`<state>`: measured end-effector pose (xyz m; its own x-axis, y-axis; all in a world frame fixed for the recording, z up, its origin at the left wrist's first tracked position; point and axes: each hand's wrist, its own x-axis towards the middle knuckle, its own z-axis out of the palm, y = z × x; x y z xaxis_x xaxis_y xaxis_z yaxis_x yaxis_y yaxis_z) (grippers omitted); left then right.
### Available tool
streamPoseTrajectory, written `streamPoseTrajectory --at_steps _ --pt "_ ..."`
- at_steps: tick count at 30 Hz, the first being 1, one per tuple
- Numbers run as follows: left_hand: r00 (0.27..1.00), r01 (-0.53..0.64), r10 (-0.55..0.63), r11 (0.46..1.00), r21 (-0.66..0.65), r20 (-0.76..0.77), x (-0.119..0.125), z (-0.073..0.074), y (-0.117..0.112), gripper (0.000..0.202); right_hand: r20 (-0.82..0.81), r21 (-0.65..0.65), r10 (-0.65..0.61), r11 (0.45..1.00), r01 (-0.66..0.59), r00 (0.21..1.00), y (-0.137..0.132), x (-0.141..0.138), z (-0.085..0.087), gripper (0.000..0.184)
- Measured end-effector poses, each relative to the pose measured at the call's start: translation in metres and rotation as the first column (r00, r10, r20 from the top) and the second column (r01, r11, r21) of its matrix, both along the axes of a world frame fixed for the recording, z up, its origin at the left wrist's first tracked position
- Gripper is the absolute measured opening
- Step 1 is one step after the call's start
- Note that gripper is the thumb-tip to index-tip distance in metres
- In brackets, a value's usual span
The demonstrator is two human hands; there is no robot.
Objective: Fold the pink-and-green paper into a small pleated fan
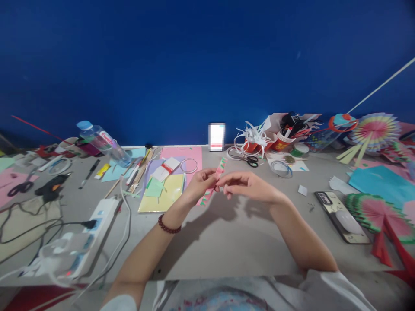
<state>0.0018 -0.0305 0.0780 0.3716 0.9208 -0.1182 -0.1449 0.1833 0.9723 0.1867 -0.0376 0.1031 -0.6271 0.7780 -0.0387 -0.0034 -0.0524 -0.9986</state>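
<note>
A narrow pink paper strip with green patches [221, 167] slants up between my hands above the table. My left hand [204, 181] is closed around its middle, thumb and fingers pinching it. My right hand [244, 185] is beside it, fingers bent and loosely apart, the fingertips at or very close to the strip. Whether they touch it I cannot tell. The strip's lower end [205, 199] shows below my left hand. Behind my left hand lie a yellow sheet in a clear sleeve [175, 190] and a pink sheet [194, 153].
On the left are a power strip [97, 229], a glue gun [52, 186] and a leaning plastic bottle [106, 142]. A phone [342, 218], red cups [282, 141], black-handled scissors [251, 161] and pleated paper fans [379, 216] are on the right. A blue wall [207, 65] stands behind.
</note>
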Motion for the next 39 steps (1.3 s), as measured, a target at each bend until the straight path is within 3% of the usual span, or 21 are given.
streamPoseTrajectory --at_steps 2,6,11,13,16,21,29,31,39 --pt "1.0 -0.02 0.02 0.999 0.028 0.004 0.002 -0.002 -0.002 0.031 -0.05 -0.049 -0.024 0.999 0.022 0.998 0.001 -0.001 -0.002 0.02" --pt "0.995 -0.049 0.063 0.983 0.176 -0.076 0.004 -0.002 -0.005 0.033 -0.125 -0.158 -0.189 0.973 0.168 0.974 0.006 0.0 -0.007 0.021" --pt "0.956 -0.09 0.192 0.911 0.402 -0.222 0.003 -0.004 -0.004 0.017 -0.223 -0.228 -0.278 0.947 0.228 0.934 0.009 0.001 -0.007 0.02" --pt "0.94 -0.107 0.234 0.894 0.436 -0.247 0.004 -0.006 -0.004 0.02 -0.247 -0.244 -0.327 0.932 0.268 0.912 0.009 0.0 -0.007 0.019" --pt "0.942 -0.139 0.248 0.901 0.41 -0.225 0.006 -0.007 -0.005 0.028 -0.256 -0.247 -0.373 0.917 0.313 0.892 0.009 -0.003 -0.01 0.016" --pt "0.965 -0.186 0.233 0.932 0.31 -0.119 0.009 -0.003 -0.007 0.02 -0.246 -0.217 -0.378 0.919 0.329 0.893 0.007 -0.007 -0.015 0.014" --pt "0.973 -0.229 0.23 0.958 0.175 0.017 0.01 -0.004 -0.005 0.031 -0.253 -0.2 -0.302 0.946 0.256 0.919 0.004 -0.009 -0.015 0.011" --pt "0.972 -0.236 0.233 0.958 0.164 0.04 0.01 -0.004 -0.004 0.039 -0.226 -0.211 -0.31 0.941 0.264 0.923 0.004 -0.011 -0.016 0.013" --pt "0.947 -0.315 0.32 0.927 0.203 0.009 0.008 -0.006 -0.001 0.029 -0.171 -0.181 -0.312 0.942 0.282 0.935 0.004 -0.018 -0.023 0.017"
